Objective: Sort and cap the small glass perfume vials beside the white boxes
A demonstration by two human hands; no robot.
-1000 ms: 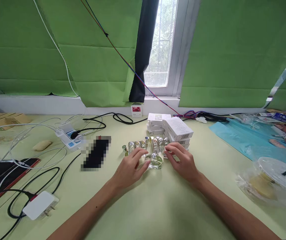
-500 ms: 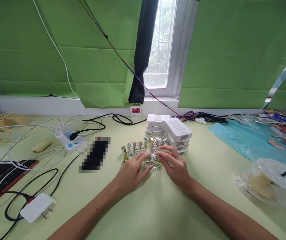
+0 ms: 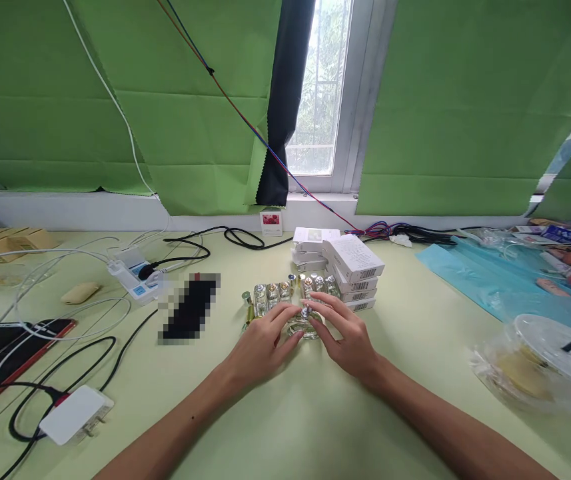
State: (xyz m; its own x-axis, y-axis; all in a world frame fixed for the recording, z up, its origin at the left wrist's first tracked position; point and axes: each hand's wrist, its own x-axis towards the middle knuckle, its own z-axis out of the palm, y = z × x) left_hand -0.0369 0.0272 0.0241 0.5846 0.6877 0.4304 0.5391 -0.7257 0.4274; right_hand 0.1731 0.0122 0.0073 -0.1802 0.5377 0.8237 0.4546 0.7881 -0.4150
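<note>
The glass bottle (image 3: 303,329) stands on the table (image 3: 310,413) between the left hand (image 3: 264,341) and right hand (image 3: 348,335); both curl round it, but I cannot tell if they grip. It looks stiff, slippery, breakable, best held by its sides. Bottles (image 3: 272,297) and boxes (image 3: 354,259) crowd behind; table spreads nearer.

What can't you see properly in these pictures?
In the head view:
Bottle: its sides are partly hidden by the left hand and right hand.
Writing on the top box: too small to read.
Dark thing: big blurry squares cover it.
Tub: cut off by the right edge.
</note>
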